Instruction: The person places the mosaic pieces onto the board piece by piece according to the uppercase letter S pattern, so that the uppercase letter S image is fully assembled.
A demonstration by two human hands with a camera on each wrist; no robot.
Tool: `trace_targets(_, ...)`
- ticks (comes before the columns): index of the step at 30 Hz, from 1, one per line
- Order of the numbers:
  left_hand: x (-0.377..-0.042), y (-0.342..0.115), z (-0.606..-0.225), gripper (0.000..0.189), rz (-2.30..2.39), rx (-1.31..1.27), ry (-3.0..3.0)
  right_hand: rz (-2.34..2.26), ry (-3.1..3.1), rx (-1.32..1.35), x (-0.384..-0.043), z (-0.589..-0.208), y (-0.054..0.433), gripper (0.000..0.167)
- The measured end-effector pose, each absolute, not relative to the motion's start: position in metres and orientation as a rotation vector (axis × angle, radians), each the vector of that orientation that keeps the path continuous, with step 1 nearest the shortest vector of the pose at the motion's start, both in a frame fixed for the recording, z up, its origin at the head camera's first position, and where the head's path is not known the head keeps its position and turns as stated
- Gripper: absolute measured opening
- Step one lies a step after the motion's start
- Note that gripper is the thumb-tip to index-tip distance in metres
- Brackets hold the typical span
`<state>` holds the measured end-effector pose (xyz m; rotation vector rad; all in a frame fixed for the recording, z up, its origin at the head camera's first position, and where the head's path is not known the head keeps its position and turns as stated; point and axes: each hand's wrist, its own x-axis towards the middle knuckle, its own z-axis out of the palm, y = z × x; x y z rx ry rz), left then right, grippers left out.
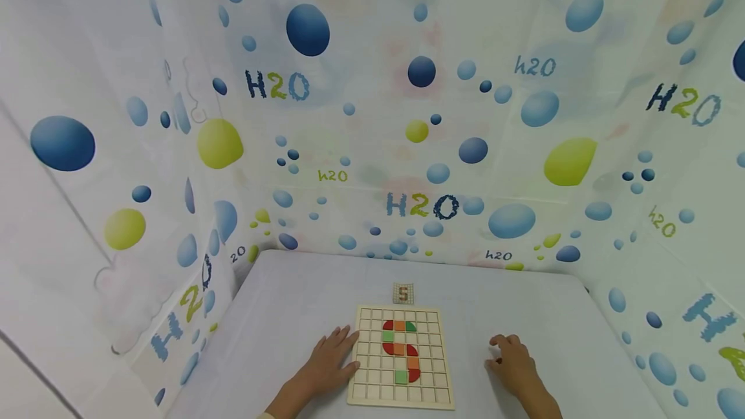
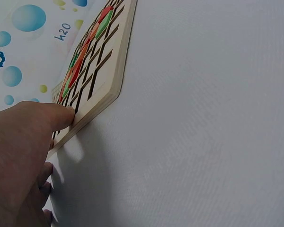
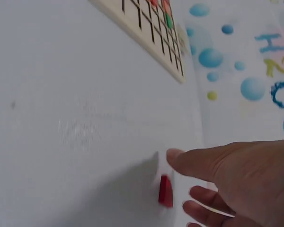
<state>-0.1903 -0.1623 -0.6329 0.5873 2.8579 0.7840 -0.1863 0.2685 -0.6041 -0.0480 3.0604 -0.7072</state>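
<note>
A square wooden grid board (image 1: 371, 392) lies on the table, with red, orange and green pieces set in its cells in an S-like shape. At its left edge is my left hand (image 1: 329, 362), fingers fairly straight; its thumb (image 2: 61, 116) rests on the board's rim. My right hand (image 1: 515, 367) hovers over the table to the right of the board, fingers loosely bent and apart. In the right wrist view a red piece (image 3: 165, 191) sits below the thumb, near the fingertips, not gripped. The head view does not clearly show this red piece.
Behind the board lies a small pattern card (image 1: 403, 293) with an S on a grid. A white cloth covers the table (image 1: 291, 290). Curtains (image 1: 372, 147) printed with bubbles and H2O stand behind and at both sides.
</note>
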Motion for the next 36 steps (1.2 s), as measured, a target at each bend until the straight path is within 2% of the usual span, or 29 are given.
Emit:
trace_targets(4,-0.189,-0.162,-0.631,0.068,0.788,0.585,2.859,-0.762,3.026,-0.060,-0.185,-0.610,0.285,0.030)
trace_targets(10,-0.190,-0.163,-0.631,0.068,0.805,0.575,2.852,-0.880,3.002,-0.104,-0.187,-0.616,0.284,0.014)
trace_targets(16,-0.191,-0.162,-0.634,0.068,0.783,0.561,2.855,-0.962,2.999,-0.093,-0.190,-0.618,0.277,0.019)
trace_targets(21,-0.191,-0.162,-0.636,0.068,0.774,0.566,2.865,-0.840,3.060,0.023,-0.189,-0.624,0.276,0.035)
trace_targets(26,-0.192,-0.162,-0.638,0.068,0.778,0.573,2.866,-0.905,3.049,0.000,-0.188,-0.621,0.273,0.028)
trace_targets(36,-0.191,-0.162,-0.635,0.068,0.782,0.567,2.865,-0.872,3.009,0.034,-0.191,-0.620,0.266,0.028)
